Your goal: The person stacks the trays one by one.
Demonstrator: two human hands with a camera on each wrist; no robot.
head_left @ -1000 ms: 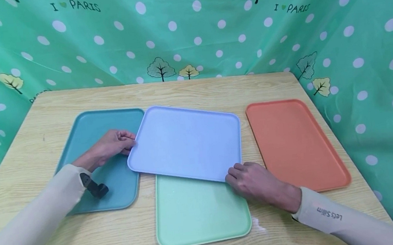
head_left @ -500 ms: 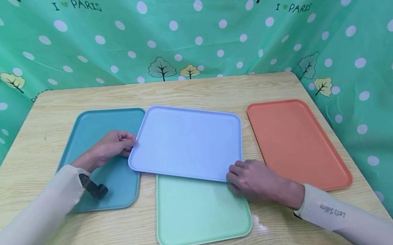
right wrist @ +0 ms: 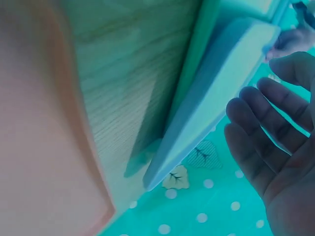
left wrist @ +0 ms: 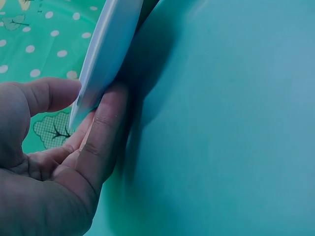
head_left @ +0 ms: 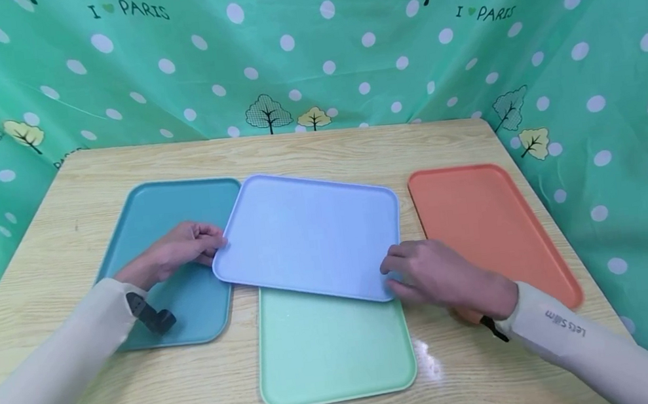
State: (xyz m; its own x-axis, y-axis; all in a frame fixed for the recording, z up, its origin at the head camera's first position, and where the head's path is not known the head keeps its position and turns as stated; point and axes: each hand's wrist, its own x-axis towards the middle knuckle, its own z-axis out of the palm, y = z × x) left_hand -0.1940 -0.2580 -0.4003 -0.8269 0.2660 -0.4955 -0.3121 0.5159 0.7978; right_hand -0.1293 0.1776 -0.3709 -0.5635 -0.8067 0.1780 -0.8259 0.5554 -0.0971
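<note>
Left grip: we pinch the left corner of the lavender-blue tray (head_left: 310, 236) with our left hand (head_left: 177, 249), thumb on top and fingers curled beneath the rim, as the left wrist view shows (left wrist: 106, 46).
Right grip: our right hand (head_left: 435, 276) sits at the tray's near right corner with its fingers loosely spread; in the right wrist view the fingers (right wrist: 256, 128) stand just clear of the tray's edge (right wrist: 216, 93), so we judge it is not gripping.
Tray position: it lies askew at the middle of the table (head_left: 318, 146), its near edge overlapping the far end of the mint-green tray (head_left: 334, 352) and its left corner over the teal tray (head_left: 156, 213).
Why held so: one hand at each opposite corner would let us keep a wide flat tray level and turn it; the pinch lifts the left corner off the teal tray.
Neighbours: the orange tray (head_left: 480, 218) lies along the table's right edge, apart from the lavender-blue one, with our right wrist over its near end.
Backdrop: a green dotted cloth (head_left: 307, 46) hangs behind the table's far edge.
</note>
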